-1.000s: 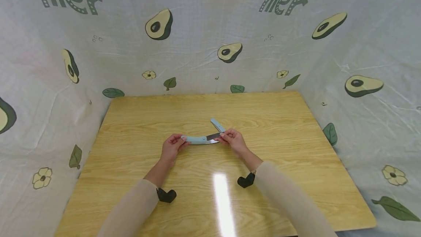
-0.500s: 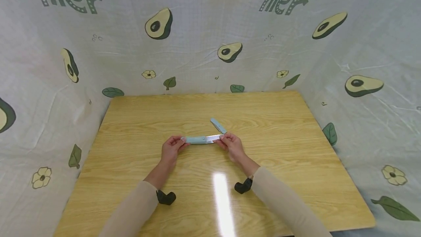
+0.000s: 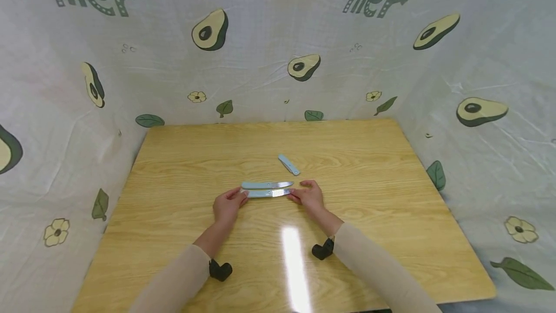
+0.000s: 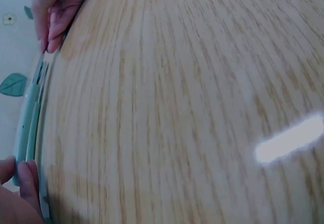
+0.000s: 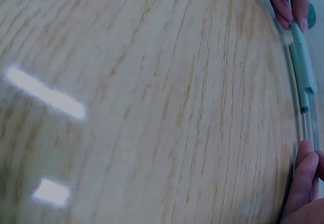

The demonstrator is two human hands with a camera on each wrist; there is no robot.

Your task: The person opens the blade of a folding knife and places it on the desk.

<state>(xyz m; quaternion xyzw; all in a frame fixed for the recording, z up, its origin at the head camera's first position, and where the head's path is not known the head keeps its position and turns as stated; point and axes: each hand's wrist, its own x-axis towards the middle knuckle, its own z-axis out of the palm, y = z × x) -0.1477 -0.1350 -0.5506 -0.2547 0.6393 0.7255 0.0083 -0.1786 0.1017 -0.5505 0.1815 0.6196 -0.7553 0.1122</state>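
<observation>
Two knives with light blue handles lie roughly parallel near the middle of the table. Both hands hold the nearer knife (image 3: 259,194). Its handle end is pinched between thumb and fingers of my left hand (image 3: 227,206), and my right hand (image 3: 310,198) pinches the blade tip, index finger lifted away. Just behind it rests the other knife (image 3: 257,185), blade also pointing right. From the left wrist, the held knife (image 4: 24,128) appears beside the resting knife (image 4: 33,128), and the right wrist view shows the held knife (image 5: 304,57) overlapping it partly.
Farther back lies a light blue folded knife (image 3: 288,164), set at a slant. Everything is on a wooden table (image 3: 369,168) with a bright light reflection near its front. A patterned cloth (image 3: 260,91) hangs round the back and sides.
Both hands have drawn the held knife a little toward me and turned its blade, now bright instead of dark. The resting knife shows fully behind it, and the right index finger has lifted.
</observation>
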